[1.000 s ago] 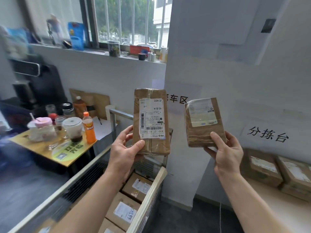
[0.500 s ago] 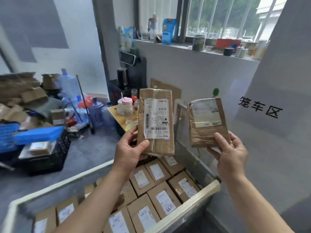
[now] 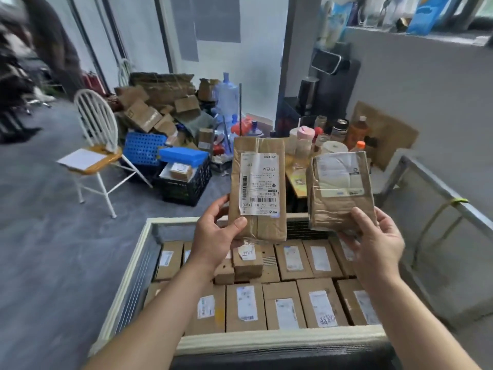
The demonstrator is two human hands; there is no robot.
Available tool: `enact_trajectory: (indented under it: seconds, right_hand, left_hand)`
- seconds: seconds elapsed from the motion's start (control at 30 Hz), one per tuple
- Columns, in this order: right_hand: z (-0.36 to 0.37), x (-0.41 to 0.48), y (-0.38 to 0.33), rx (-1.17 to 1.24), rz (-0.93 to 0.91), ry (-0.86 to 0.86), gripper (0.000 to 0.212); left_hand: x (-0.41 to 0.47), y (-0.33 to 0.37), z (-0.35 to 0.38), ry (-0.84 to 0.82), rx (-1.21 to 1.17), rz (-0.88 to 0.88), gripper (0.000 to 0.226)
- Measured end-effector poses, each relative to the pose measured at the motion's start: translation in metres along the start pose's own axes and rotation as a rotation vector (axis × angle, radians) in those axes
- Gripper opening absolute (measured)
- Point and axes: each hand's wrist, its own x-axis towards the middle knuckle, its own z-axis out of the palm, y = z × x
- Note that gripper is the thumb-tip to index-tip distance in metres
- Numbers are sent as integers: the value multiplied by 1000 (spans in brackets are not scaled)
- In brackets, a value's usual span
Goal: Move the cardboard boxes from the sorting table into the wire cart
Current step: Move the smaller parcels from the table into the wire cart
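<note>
My left hand (image 3: 216, 236) grips the lower end of a tall taped cardboard box (image 3: 257, 188) with a white shipping label, held upright. My right hand (image 3: 373, 241) grips the bottom of a shorter cardboard box (image 3: 340, 193) wrapped in clear tape, also upright. Both boxes hang in the air above the far half of the wire cart (image 3: 133, 279), which has a pale padded rim. Several labelled cardboard boxes (image 3: 282, 305) lie flat in rows inside the cart. The sorting table is out of view.
A white chair (image 3: 96, 145) with papers stands left on the grey floor. Behind the cart are a black crate (image 3: 186, 188), blue crates and a heap of cardboard. A small table (image 3: 301, 180) with bottles and cups stands beyond. A metal cage side (image 3: 440, 222) rises at right.
My view has swung left from the wall and sorting table onto the cart. Both hands still hold their boxes upright, now over the cart's boxes.
</note>
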Motion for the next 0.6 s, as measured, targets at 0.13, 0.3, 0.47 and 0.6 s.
enact_trajectory:
  seconds: [0.13,0.3,0.47,0.6]
  right_hand:
    - [30,-12,20,-29,41,-55,43]
    - [68,-26,43,-87,55,-92,43]
    - [104,-31,65,-113,79,-76,45]
    - [132,-32,84,-131,94,-56,41]
  left_hand:
    - [-5,-6,-39,85,-24,-15,56]
    - [1,-16,-89,143,-3,-29,51]
    - [17,-27,-131,147,-15,-81,48]
    - [36,-33,-160,147,15,-101,47]
